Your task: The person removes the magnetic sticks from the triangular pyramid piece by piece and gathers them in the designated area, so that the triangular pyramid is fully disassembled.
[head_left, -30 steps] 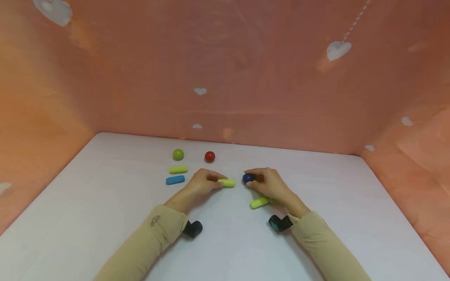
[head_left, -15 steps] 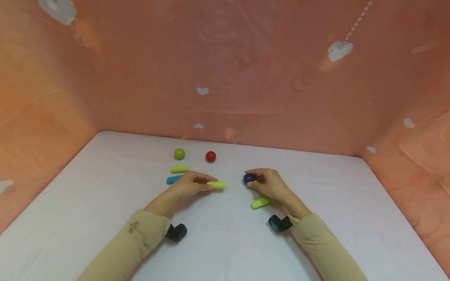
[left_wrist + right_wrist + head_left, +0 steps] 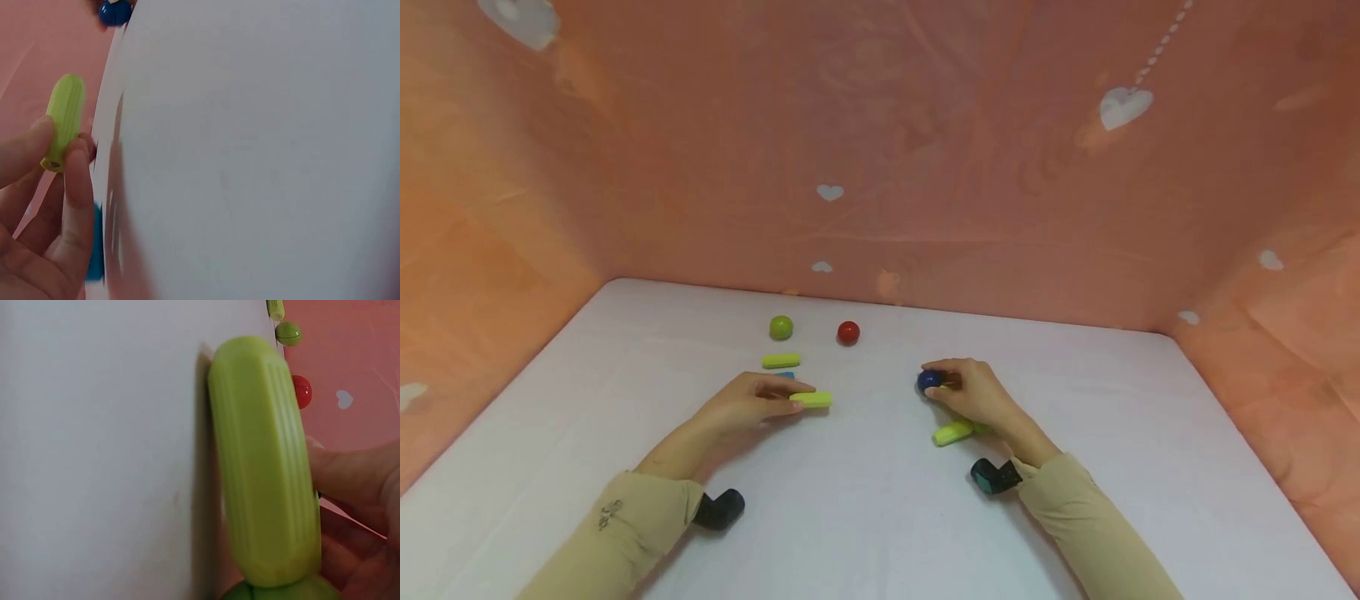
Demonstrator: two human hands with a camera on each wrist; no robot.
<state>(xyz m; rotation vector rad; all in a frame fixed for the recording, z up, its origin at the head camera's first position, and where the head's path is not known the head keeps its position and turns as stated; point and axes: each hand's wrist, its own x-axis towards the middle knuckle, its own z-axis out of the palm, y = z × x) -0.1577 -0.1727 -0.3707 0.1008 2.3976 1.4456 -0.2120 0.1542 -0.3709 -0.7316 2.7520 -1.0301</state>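
Observation:
My left hand (image 3: 748, 404) pinches a ridged yellow-green rod (image 3: 811, 400) between thumb and fingertips; the left wrist view shows a small hole in the end of this rod (image 3: 65, 122). Over to the right, my right hand (image 3: 973, 390) grips a dark blue ball (image 3: 929, 382). Below that hand lies another yellow-green rod (image 3: 953, 432), which fills much of the right wrist view. A green ball (image 3: 281, 592) touches its near end. A blue rod (image 3: 786, 375) is mostly hidden behind my left hand.
Toward the back of the white table (image 3: 880, 517) are a green ball (image 3: 781, 327) and a red ball (image 3: 848, 333). One more yellow-green rod (image 3: 781, 361) lies in front of the green ball. Pinkish-orange cloth (image 3: 880, 150) with hearts encloses the back and sides.
My left hand has moved left with the yellow-green rod, away from the dark blue ball, and now covers most of the blue rod. The right hand stays in place.

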